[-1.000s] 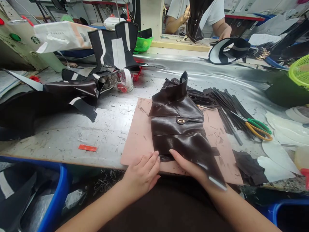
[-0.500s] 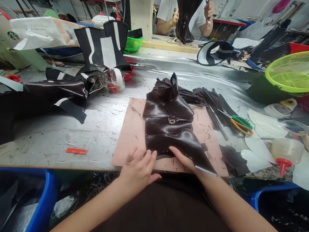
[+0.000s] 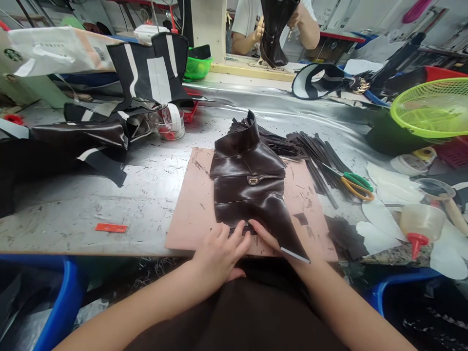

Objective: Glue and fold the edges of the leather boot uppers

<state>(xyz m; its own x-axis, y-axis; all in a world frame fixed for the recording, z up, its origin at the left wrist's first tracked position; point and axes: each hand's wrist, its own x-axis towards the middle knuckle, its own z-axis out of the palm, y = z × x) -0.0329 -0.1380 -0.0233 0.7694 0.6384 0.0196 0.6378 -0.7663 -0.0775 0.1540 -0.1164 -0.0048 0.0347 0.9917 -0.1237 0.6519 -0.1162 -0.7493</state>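
Note:
A dark brown leather boot upper [image 3: 244, 192] with a small gold buckle lies on a pinkish board [image 3: 183, 209]. My right hand [image 3: 268, 239] grips its near edge, thumb on top and the other fingers hidden beneath the leather. At the same edge, my left hand [image 3: 223, 248] rests its bent fingertips on the leather, close to my right thumb. Its thumb shows lower down, toward my lap. A narrow white strip [image 3: 295, 255] runs along the upper's lower right edge, over my right wrist.
Dark leather strips [image 3: 318, 156] and scissors [image 3: 354, 187] lie behind and right. A glue bottle [image 3: 420, 226], white pieces and a green basket [image 3: 431, 107] stand right. Other uppers [image 3: 84, 136] lie left. Blue bins flank the table. Across, a person [image 3: 274, 24] holds a boot.
My left hand has moved right and its fingertips now lie near my right thumb on the upper's edge. The view has shifted slightly. The person opposite has lowered a hand to the boot.

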